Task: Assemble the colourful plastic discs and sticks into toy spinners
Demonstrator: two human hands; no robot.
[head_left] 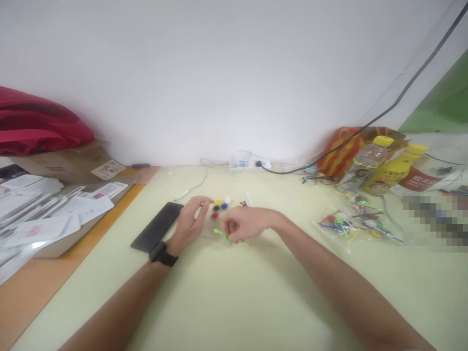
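My right hand (244, 223) rests on the pale yellow table (234, 292), curled into a loose fist over a small green plastic piece (219, 232) that sticks out to its left. My left hand (192, 222), a dark watch on its wrist, lies just left of it with fingers bent and fingertips reaching toward several small round pieces (220, 205) in yellow, blue, black, red and white. It holds nothing that I can see. A black phone (158, 226) lies flat against the left hand's outer side.
Clear bags of coloured plastic parts (345, 224) lie to the right, with bottles (369, 163) and a striped bag behind. A power strip (245, 161) and a cable sit by the wall. White packets (47, 214) and a red bag (36, 122) crowd the left.
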